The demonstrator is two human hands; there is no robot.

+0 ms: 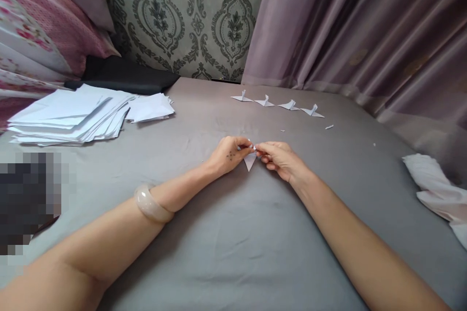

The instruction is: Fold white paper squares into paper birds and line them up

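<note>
Purp. curtain [328, 24] beside patt. wallpaper [197, 24]; wht. cloth [434, 184].

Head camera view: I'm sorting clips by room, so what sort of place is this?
Probably a bedroom: a creased grey sheet covers the broad surface, pink floral fabric shows at the left, and a mauve curtain hangs at the right.

Left hand [229, 154] and right hand [280, 158] hide the upper part of a folded paper [249, 162] (its detail too small to read); pixelation obscures a dark shape [24, 201], far left.

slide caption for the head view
Left hand and right hand pinch folded white paper, four origami figures lined up beyond on grey fabric.
</note>
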